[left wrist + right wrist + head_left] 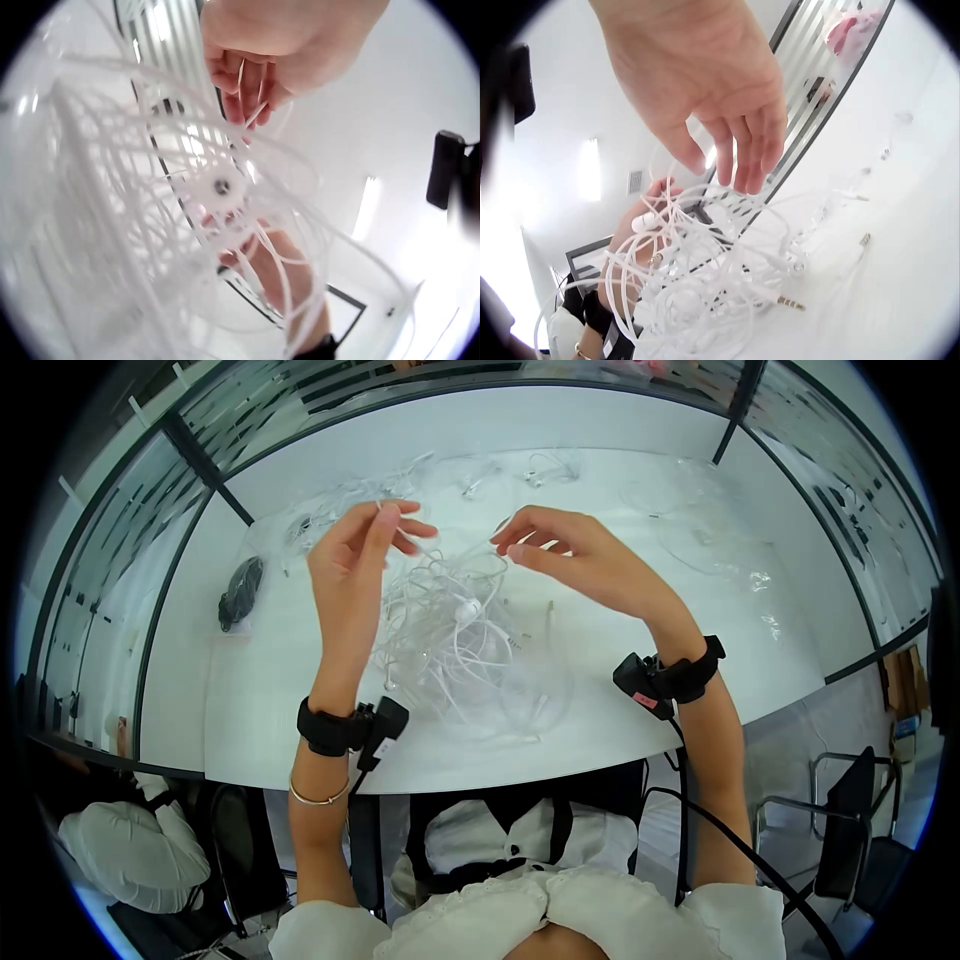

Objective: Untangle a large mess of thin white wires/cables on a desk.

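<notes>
A tangled heap of white earphone cables [455, 625] lies mid-table, with a metal plug [791, 303] sticking out of it in the right wrist view. Above the heap's upper left, my left hand [355, 550] pinches a thin white cable [255, 114] between thumb and fingers. My right hand [590, 560] is over the heap's upper right, fingers bent loosely downward; in the right wrist view its thumb and fingertips stand apart with nothing visible between them. A white round part [223, 187] hangs among the loops below my left hand.
Along the back of the white table [640, 660] lie more clear bags and cables [550, 470]. A dark bundle [240, 594] sits at the left. Low partitions surround the table's back and sides. Another person [135, 850] is at the lower left, and chairs stand at the right.
</notes>
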### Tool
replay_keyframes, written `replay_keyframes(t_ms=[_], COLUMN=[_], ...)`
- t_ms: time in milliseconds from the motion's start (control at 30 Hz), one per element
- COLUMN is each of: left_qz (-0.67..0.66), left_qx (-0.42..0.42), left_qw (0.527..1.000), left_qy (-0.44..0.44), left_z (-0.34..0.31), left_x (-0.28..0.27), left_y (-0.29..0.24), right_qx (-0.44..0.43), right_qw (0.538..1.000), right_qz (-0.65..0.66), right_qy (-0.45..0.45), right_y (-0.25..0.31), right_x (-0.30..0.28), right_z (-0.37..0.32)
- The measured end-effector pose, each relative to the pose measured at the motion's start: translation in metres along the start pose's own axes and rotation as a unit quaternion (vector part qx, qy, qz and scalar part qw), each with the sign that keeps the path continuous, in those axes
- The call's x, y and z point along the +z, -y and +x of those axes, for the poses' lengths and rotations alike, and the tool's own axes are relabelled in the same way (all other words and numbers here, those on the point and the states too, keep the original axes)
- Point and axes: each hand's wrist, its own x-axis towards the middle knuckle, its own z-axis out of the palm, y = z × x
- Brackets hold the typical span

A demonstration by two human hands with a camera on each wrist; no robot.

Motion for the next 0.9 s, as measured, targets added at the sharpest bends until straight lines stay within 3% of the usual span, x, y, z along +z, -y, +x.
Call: replay_keyframes(t_ms=[67, 233, 333, 433, 567, 700, 900], left_qz=[0.087, 0.013, 0.005, 0.022, 0.041, 0.07, 0.166], left_qx=[0.073, 0.038, 0.143, 0.214, 0.206, 0.174, 0.151], left_qw=[0.993, 0.999, 0.988, 0.974, 0.971, 0.967, 0.951], left_qy=[-0.027, -0.038, -0.063, -0.072, -0.114, -0.172, -0.21], left_z=[0.006, 0.021, 0.041, 0.055, 0.056, 0.054, 0.039], left_x=[-0.007, -0.025, -0.041, -0.059, -0.08, -0.1, -0.123], left_y=[-0.006, -0.029, -0.032, -0.035, -0.029, -0.018, -0.005], right_qx=[0.0, -0.054, -0.026, 0.046, 0.021, 0.015, 0.032], right_qw=[1.0, 0.994, 0.989, 0.988, 0.992, 0.994, 0.997], right_qz=[-0.007, -0.095, -0.141, -0.114, -0.094, -0.108, -0.062], right_qy=[0.011, 0.02, 0.021, 0.096, 0.083, 0.001, 0.012], right_y=[-0.002, -0.01, -0.009, 0.005, 0.004, 0.016, 0.028], right_x=[0.011, 0.023, 0.017, 0.004, -0.013, -0.031, -0.052], right_z=[0.004, 0.003, 0.001, -0.004, -0.015, -0.029, -0.044])
